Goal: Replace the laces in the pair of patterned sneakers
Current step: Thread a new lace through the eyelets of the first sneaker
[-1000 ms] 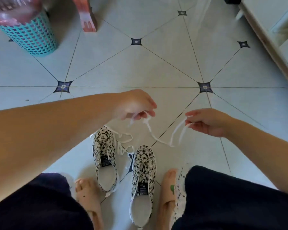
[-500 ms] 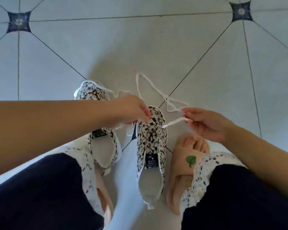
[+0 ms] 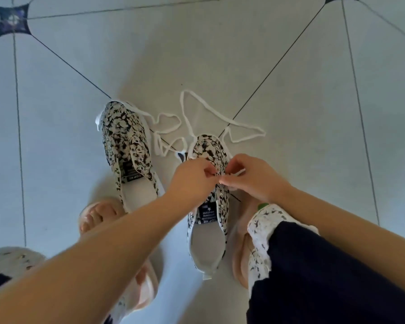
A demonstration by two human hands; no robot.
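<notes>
Head view: left hand (image 3: 194,176) and right hand (image 3: 250,178) each pinch the white lace (image 3: 220,115) over the near sneaker (image 3: 208,146), probably at a front eyelet; blur hides which. Feed the tip flat and even up both ends. Second sneaker (image 3: 129,141) at 10 o'clock. Lace slack loops at 12 o'clock on the grey tiled floor (image 3: 173,54).

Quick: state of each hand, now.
Left hand: pinching the white lace over the nearer sneaker.
Right hand: pinching the same lace's end.
</notes>
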